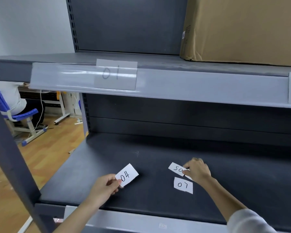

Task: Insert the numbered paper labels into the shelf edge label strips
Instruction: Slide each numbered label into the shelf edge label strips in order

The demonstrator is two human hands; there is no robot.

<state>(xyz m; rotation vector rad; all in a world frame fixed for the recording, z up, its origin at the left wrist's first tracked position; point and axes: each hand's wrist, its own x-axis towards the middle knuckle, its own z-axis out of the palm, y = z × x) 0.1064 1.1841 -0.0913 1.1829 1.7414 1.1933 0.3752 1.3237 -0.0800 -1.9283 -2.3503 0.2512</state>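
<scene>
Lower shelf point(107, 153): matte dark-grey metal deck, landmark for all positions. Above its front-left area, left hand point(103, 186) pinching rectangular white paper label "04" point(127, 174) by one corner, handwritten digits upright. On deck, right of centre, right hand point(197, 169) with fingertips curled onto label "05" point(176, 168), lying flat, digits inverted. Just nearer the front edge, label "07" point(183, 185), flat, untouched. Above the deck, glossy clear plastic label strip point(65, 76) on upper shelf edge, holding paper "01" point(115, 74). Higher right, brown cardboard box point(242, 29).
</scene>
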